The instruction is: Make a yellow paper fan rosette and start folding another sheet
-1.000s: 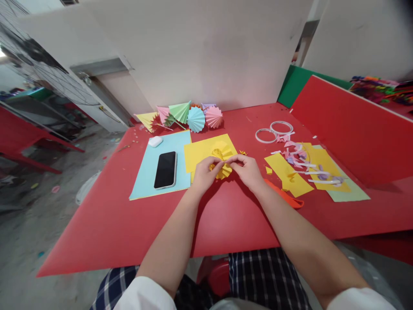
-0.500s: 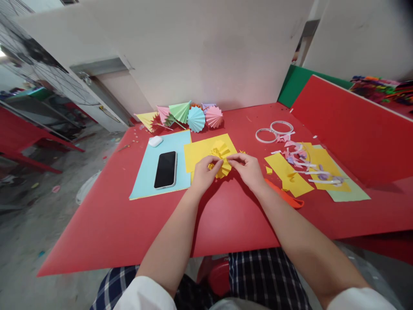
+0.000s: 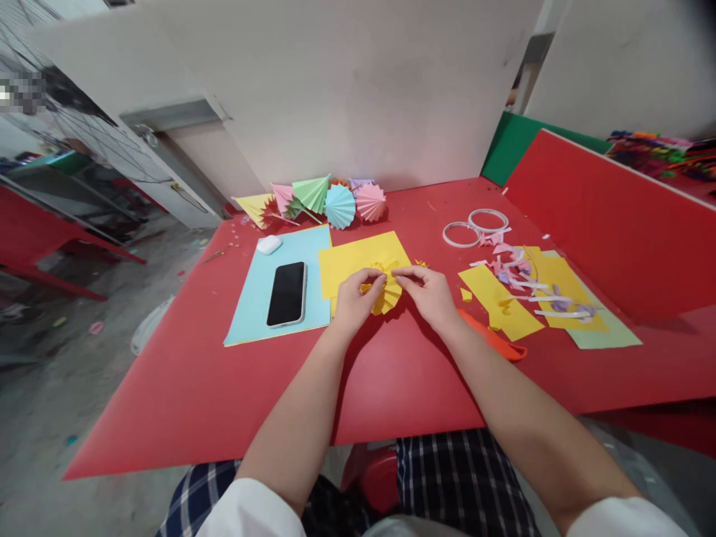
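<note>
A pleated yellow paper rosette (image 3: pixel 387 300) is held between my hands, above the red table's middle. My left hand (image 3: pixel 358 292) pinches its left side between thumb and fingers. On the opposite side my right hand (image 3: pixel 426 291) has thumb and fingertips pressed together at the rosette's upper right folds. Its centre is partly covered by my fingertips. Behind it lies a flat yellow paper sheet (image 3: pixel 358 257), overlapping a light blue sheet (image 3: pixel 246 313). Small yellow scraps (image 3: pixel 422 263) lie just beyond my right hand.
Folded paper umbrellas and fans (image 3: pixel 340 206) stand along the back wall. A phone (image 3: pixel 287 294) and a white case (image 3: pixel 269 245) rest at left. On the right are tape rolls (image 3: pixel 462 234), yellow paper strips (image 3: pixel 497 302), paper scraps (image 3: pixel 517 272), an orange item (image 3: pixel 500 344) and a red panel (image 3: pixel 615 231).
The rosette has tilted: its far half shows lower and flatter, and its near pleats spread further toward me. Both hands keep nearly the same place and grip.
</note>
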`<state>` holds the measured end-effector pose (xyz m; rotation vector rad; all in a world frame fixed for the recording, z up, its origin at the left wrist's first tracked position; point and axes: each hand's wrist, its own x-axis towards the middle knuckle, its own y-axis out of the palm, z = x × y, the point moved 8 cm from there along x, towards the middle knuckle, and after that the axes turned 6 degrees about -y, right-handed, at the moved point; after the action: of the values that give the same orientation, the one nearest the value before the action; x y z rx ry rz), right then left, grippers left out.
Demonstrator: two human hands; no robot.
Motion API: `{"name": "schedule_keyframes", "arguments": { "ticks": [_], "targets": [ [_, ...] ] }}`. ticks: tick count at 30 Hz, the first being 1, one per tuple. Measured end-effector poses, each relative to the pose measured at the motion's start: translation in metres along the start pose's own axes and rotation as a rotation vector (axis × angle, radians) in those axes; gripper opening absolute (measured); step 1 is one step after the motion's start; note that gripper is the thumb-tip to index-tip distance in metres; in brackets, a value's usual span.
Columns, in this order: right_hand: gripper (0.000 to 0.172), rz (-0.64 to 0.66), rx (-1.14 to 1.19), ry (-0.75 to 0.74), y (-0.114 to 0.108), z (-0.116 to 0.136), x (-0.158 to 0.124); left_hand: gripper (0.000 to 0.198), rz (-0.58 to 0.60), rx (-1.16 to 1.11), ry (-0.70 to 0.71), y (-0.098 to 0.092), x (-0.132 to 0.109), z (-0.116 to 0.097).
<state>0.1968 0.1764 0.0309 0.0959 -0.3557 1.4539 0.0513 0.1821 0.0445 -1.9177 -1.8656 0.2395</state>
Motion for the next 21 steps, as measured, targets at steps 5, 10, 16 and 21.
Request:
{"name": "schedule_keyframes", "arguments": {
  "ticks": [5, 10, 16, 21],
  "targets": [
    [0.016, 0.016, 0.007, 0.013, 0.002, -0.0008, 0.0, 0.016, -0.01, -0.03, -0.01, -0.0006, 0.0, 0.0007],
    [0.016, 0.019, 0.017, 0.007, 0.002, -0.0004, -0.0003, 0.018, -0.004, -0.057, -0.033, 0.0, 0.0008, 0.0027],
    [0.017, 0.02, -0.008, -0.003, 0.0013, 0.0017, -0.0006, 0.021, 0.016, -0.05, -0.05, 0.0012, 0.0014, 0.0046],
    [0.017, 0.044, 0.011, -0.008, 0.0046, 0.0005, -0.0007, 0.021, 0.019, -0.05, -0.03, 0.001, 0.0017, 0.0043]
  ]
}}
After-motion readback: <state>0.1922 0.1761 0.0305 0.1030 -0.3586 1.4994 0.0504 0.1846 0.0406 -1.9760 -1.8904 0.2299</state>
